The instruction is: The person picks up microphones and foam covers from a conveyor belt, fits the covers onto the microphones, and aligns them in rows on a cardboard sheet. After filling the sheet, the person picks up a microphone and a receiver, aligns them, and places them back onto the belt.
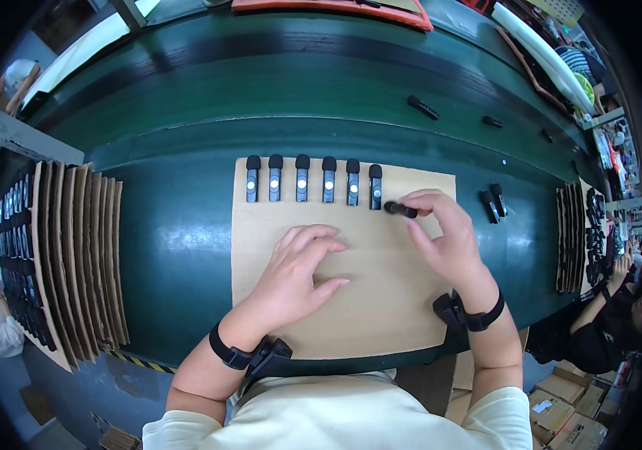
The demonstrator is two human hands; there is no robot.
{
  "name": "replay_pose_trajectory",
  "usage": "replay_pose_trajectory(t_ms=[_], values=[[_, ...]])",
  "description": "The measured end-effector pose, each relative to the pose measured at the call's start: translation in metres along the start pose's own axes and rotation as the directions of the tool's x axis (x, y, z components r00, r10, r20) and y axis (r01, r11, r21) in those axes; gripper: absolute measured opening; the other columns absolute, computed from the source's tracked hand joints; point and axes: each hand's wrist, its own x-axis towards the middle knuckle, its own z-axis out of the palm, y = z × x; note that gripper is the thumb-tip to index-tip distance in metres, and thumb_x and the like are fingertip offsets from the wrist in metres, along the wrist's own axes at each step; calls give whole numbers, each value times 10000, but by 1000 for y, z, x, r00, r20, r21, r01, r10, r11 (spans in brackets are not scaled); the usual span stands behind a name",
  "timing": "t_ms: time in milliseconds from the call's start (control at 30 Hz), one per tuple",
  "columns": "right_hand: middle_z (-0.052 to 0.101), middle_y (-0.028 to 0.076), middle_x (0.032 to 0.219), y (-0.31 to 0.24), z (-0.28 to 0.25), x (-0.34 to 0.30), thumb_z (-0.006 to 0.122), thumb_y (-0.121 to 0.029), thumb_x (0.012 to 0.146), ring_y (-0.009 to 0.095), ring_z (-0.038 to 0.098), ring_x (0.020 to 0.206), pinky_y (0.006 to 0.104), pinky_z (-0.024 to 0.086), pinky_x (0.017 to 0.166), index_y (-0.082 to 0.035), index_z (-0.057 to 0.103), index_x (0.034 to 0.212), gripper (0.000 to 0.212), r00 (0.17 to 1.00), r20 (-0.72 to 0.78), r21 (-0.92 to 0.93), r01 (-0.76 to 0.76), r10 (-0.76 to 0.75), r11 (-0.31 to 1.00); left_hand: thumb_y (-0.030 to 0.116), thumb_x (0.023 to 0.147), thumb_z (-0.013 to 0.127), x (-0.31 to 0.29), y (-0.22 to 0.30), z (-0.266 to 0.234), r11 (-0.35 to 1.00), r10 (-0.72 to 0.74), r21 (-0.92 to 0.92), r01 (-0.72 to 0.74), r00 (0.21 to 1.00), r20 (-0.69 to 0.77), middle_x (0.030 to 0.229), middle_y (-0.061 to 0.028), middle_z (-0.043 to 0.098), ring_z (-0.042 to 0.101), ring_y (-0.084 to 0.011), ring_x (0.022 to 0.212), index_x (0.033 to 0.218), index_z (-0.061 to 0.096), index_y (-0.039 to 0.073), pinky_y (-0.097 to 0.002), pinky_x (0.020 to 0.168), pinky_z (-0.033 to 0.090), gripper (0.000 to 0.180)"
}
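Observation:
A cardboard sheet (pixel 381 300) lies on the green table in front of me. Along its far edge stands a row of several small black clip-on microphones with foam tops, the rightmost microphone (pixel 375 187) tilted very slightly. My right hand (pixel 445 232) pinches another black microphone (pixel 400 209) between thumb and fingers, just right of and below the row's end; it lies nearly sideways. Over the left-middle of the sheet hovers my left hand (pixel 298 274), fingers apart and curved, holding nothing. Both wrists wear black straps with small devices.
Two black microphones (pixel 494 202) lie right of the sheet. More lie on the far conveyor (pixel 261 82). Stacked cardboard sheets (pixel 84 255) with microphones stand at the left, another stack (pixel 572 240) at the right. A co-worker (pixel 598 322) is at the right; cartons (pixel 568 405) sit on the floor.

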Motion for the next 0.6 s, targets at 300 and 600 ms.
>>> replay_pose_trajectory(t_ms=[300, 600], values=[[614, 126, 1092, 19, 3, -6, 719, 13, 734, 326, 627, 937, 385, 524, 775, -24, 593, 963, 264, 973, 165, -280, 203, -161, 938, 126, 717, 794, -2, -1, -5, 1000, -16, 27, 13, 995, 94, 1336, -144, 494, 436, -349, 1254, 1115, 598, 66, -437, 1055, 368, 447], [590, 123, 1128, 34, 9, 9, 719, -3, 745, 317, 618, 960, 374, 521, 764, -37, 594, 974, 263, 978, 152, -281, 182, -143, 942, 124, 657, 831, -4, 9, -9, 992, -57, 123, 31, 977, 207, 1423, -128, 416, 399, -344, 1296, 1270, 580, 97, -434, 1087, 344, 663]])
